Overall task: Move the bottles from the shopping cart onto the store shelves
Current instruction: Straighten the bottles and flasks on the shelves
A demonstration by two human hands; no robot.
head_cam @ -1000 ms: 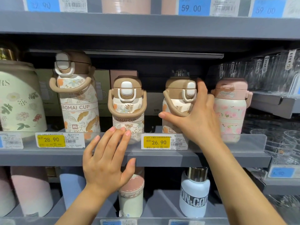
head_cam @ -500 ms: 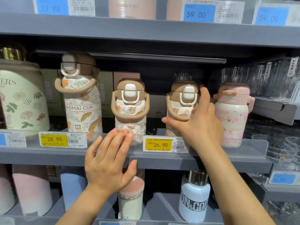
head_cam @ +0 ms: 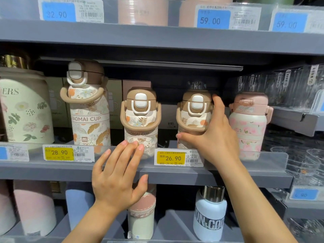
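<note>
Three brown-capped, leaf-patterned bottles stand on the middle grey shelf (head_cam: 228,176). My right hand (head_cam: 215,137) grips the right one (head_cam: 194,111), thumb across its front and fingers round its right side. The middle small bottle (head_cam: 140,118) stands just above my left hand (head_cam: 117,174), whose straight fingers touch the clear shelf-edge strip in front of it. A taller bottle (head_cam: 89,109) marked "MAOMAI CUP" stands further left. The shopping cart is out of view.
A pink flowered bottle (head_cam: 249,125) stands close to the right of my right hand. A large floral jug (head_cam: 24,109) is at far left. Clear glasses (head_cam: 298,165) fill the right shelves. Below stand a white bottle (head_cam: 209,214) and pastel cups.
The gripped right bottle has turned so its white latch faces forward. My right hand's fingers have shifted round its right side. My left hand stays at the shelf edge.
</note>
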